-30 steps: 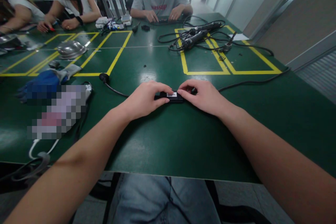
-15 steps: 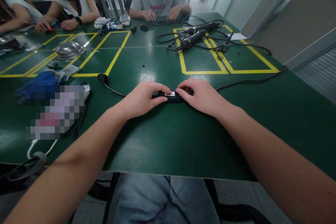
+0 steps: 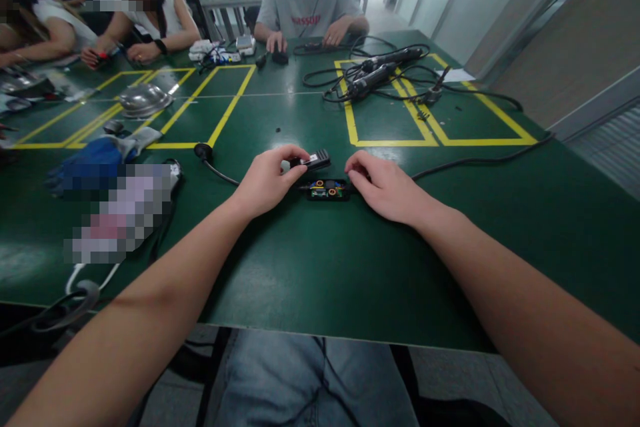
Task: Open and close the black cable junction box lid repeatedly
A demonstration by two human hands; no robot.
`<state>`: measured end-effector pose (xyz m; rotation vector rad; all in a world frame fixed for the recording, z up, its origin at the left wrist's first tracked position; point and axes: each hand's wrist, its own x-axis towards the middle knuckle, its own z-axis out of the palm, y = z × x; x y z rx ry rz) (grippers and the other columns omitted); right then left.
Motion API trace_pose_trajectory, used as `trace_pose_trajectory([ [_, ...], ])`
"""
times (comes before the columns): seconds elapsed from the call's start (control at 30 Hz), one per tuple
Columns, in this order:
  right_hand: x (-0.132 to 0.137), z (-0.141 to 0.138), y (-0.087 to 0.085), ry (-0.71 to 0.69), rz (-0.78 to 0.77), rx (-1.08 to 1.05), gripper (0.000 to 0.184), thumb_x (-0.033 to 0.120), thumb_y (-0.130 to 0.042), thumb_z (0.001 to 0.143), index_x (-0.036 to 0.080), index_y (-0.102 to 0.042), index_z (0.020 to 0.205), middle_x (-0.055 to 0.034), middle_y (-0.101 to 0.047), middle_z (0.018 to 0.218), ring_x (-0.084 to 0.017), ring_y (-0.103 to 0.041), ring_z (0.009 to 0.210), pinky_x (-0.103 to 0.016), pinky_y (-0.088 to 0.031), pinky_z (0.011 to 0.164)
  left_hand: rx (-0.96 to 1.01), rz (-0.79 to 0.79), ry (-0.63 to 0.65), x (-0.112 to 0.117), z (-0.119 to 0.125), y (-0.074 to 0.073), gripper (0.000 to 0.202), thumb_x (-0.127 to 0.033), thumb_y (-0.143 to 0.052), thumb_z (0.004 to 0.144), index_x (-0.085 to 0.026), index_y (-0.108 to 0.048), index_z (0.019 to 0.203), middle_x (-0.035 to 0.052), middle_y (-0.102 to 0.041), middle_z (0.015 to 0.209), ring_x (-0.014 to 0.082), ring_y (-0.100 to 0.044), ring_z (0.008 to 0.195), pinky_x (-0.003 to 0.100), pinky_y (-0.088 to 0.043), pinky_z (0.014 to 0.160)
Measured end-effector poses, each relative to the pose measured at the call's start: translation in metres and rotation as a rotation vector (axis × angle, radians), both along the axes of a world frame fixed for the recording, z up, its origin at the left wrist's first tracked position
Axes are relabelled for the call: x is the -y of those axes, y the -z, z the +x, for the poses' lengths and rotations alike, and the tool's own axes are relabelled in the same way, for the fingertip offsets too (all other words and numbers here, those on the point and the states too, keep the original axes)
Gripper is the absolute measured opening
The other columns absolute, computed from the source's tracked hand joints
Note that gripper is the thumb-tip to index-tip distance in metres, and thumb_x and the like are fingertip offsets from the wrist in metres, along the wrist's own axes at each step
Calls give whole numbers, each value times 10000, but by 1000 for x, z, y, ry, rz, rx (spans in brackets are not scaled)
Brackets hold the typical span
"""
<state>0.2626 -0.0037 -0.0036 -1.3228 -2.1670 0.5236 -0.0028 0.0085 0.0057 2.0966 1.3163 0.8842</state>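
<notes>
My left hand (image 3: pixel 263 180) pinches a small black plastic cover (image 3: pixel 320 160) with a white label, raised and tilted just behind an open black cable box (image 3: pixel 327 197). Inside the box, a circuit board (image 3: pixel 320 192) with copper-coloured rings and coloured wires is exposed. My right hand (image 3: pixel 387 183) is at the box's right end, its fingers loosely curled and a little apart, with nothing visible between them. A black cord (image 3: pixel 480 160) runs off to the right from behind this hand. On the left, a lead ends in a round black plug (image 3: pixel 203 151).
To the left lie a blue glove (image 3: pixel 90 160), a blurred pale pouch (image 3: pixel 125 213) and a metal bowl-like part (image 3: pixel 145 100). Black handheld tools (image 3: pixel 373 80) with coiled cables lie at the back right, over yellow tape outlines. Several people sit across the green table (image 3: pixel 310 280).
The cover has come off the cable box and moved up and back in my left hand, exposing the circuit board. My right hand has let go of the cover. The view has shifted slightly.
</notes>
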Motion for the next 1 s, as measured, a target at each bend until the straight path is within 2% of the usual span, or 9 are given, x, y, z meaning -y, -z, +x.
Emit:
trace_pose_trajectory([
  [0.1,1,1,-3,-31,6,-11,104,235,-542,1026,256,-605,947,-41,-702,838,-237,-617,755,-370,-463,740,-125,37,-69,-2,-3,5,201,-251,-743,993,-224,-837,1168,84,-862,1235,275,-781,1109,450,-617,1044],
  [0.17,2,1,-4,-48,10,-17,91,200,-541,1002,258,-590,952,-36,-702,843,-228,-605,742,-366,-450,730,-182,77,-66,-1,-4,5,191,-238,-727,1000,-228,-843,1151,100,-849,1324,303,-768,1216,496,-590,1121],
  [0.27,3,1,-5,-66,0,-27,86,191,-538,995,259,-580,965,-27,-700,837,-220,-609,731,-358,-443,721,-270,218,-34,4,-5,-2,193,-259,-689,1013,-208,-857,1094,137,-809,1416,348,-707,1332,566,-530,1201],
  [0.33,4,0,-6,-76,-17,-25,61,222,-580,990,264,-569,948,-17,-689,813,-213,-608,717,-350,-440,706,-319,265,41,7,-5,-7,202,-303,-686,1008,-199,-855,1044,138,-837,1266,342,-725,1222,543,-559,1129],
  [0.43,5,-1,-8,-89,-25,-14,135,274,-694,940,266,-561,915,-18,-698,835,-204,-610,722,-342,-443,700,-360,200,178,12,-4,-13,199,-315,-689,984,-189,-832,1043,81,-819,969,262,-743,925,413,-583,908],
  [0.5,6,-1,-8,-95,-28,-10,157,292,-728,925,262,-575,906,-20,-703,847,-203,-616,730,-340,-447,702,-366,161,202,13,-3,-14,185,-302,-691,974,-185,-814,1048,52,-795,888,221,-723,810,356,-547,805],
  [0.63,6,-2,-7,-86,-39,5,106,288,-719,947,257,-622,916,-20,-710,845,-208,-629,742,-341,-451,705,-350,118,205,14,-2,-13,147,-310,-690,990,-194,-780,988,30,-781,842,195,-701,746,325,-499,739],
  [1.0,5,-2,-5,-76,12,17,60,273,-710,954,256,-654,942,-36,-728,887,-226,-639,766,-357,-481,745,-300,109,222,11,-4,-12,181,-342,-674,1016,-204,-787,1049,36,-775,909,193,-688,785,324,-520,770],
])
